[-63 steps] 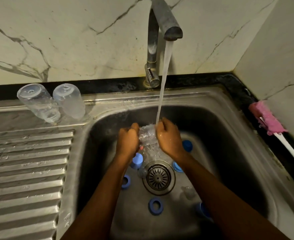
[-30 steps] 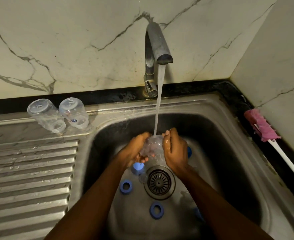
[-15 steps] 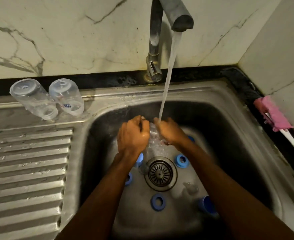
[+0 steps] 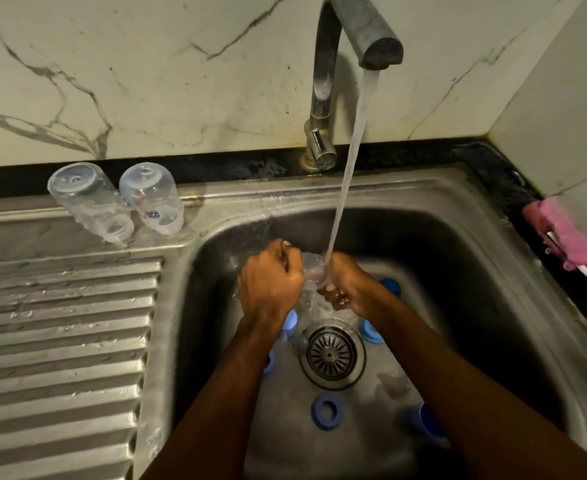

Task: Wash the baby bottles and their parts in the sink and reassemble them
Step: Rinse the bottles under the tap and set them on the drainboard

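Over the steel sink [image 4: 458, 209] I hold a clear baby bottle [image 4: 312, 271] under the running tap [image 4: 364, 32]. My left hand [image 4: 271, 282] grips its left side with curled fingers. My right hand [image 4: 347, 285] grips the right side, and the water stream lands on it. Two clear bottles [image 4: 87, 202] [image 4: 153, 199] stand upside down on the back of the drainboard. Blue collar rings [image 4: 326, 412] [image 4: 371, 330] and blue caps [image 4: 427, 420] [image 4: 390, 284] lie on the sink floor around the drain [image 4: 331, 355]. A clear teat [image 4: 394, 384] lies right of the drain.
A ribbed steel drainboard [image 4: 60, 341] fills the left side. A pink-headed bottle brush [image 4: 562, 237] with a white handle lies on the black counter edge at the right. Marble wall panels close off the back and the right.
My left hand has rolled over the top of the bottle and my right has slipped lower under the stream. The view has shifted slightly.
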